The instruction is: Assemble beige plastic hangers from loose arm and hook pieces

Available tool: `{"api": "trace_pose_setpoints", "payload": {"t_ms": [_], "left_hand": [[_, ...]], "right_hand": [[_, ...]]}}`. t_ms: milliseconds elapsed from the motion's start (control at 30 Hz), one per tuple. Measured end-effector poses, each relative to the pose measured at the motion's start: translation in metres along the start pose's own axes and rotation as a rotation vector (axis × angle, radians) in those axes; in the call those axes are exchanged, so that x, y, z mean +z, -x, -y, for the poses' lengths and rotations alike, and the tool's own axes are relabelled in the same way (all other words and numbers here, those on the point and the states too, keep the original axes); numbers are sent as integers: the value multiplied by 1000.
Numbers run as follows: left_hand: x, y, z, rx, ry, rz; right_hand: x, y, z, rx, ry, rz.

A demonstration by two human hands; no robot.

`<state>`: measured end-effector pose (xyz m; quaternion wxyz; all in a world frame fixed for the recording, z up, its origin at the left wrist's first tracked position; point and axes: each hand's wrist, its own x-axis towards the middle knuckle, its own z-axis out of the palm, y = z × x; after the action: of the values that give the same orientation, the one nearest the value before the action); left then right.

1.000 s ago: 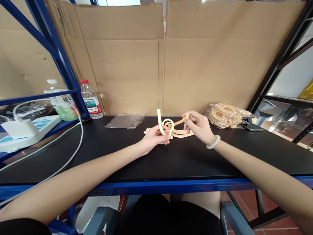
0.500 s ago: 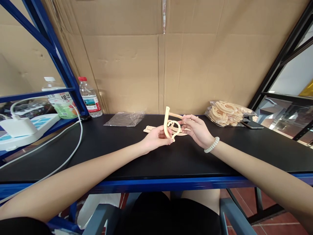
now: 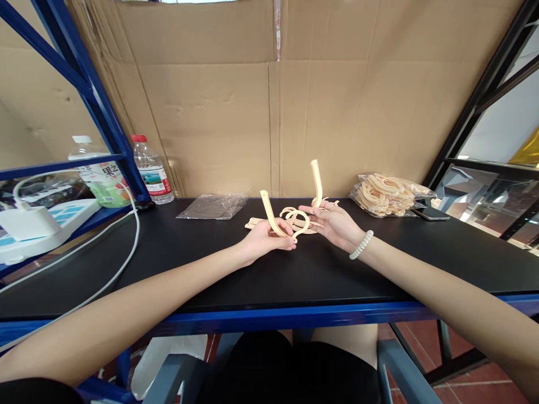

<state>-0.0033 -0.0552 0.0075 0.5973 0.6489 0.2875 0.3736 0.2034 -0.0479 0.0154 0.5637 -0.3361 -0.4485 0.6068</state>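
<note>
The left hand (image 3: 266, 242) pinches 1 curved wooden piece (image 3: 270, 210); the right (image 3: 336, 223) pinches another (image 3: 316, 182), its lower end hidden behind fingers. Bare counter (image 3: 311, 280) lies in front.

Right pale strip (image 3: 316, 182): before, reached sideways toward left one; now stands almost upright, its top raised high above right grip (image 3: 337, 225). Right grip has turned, palm more upward. Left pale strip (image 3: 270, 212): half second ago nearly upright, now its straight end leans to left. Straight ends of both strips are now well apart.
</note>
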Motion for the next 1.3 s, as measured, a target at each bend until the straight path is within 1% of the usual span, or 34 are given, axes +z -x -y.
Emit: {"api": "trace_pose_setpoints", "payload": {"t_ms": [100,167,233,367,467,633,833,1133,1300], "left_hand": [[-2,0,1,-26,60,-27],[-3,0,0,-42,101,-41],[-3,0,-1,-49,118,-53],[-2,0,-3,-17,101,-63],[-3,0,-3,-7,84,-50],[-7,-1,-2,-28,21,-26],[-9,-1,-1,-14,-38,-30],[-6,0,-1,24,-4,-44],[-5,1,-2,13,16,-59]], "right_hand": [[3,3,-2,17,7,36],[5,5,-4,16,62,71],[7,6,-7,13,139,141],[9,7,-10,44,261,288],[8,6,-9,47,306,326],[5,5,-6,30,390,415],[6,5,-6,0,430,424],[9,7,-2,-50,471,430],[7,5,-3,-102,486,456]]}}
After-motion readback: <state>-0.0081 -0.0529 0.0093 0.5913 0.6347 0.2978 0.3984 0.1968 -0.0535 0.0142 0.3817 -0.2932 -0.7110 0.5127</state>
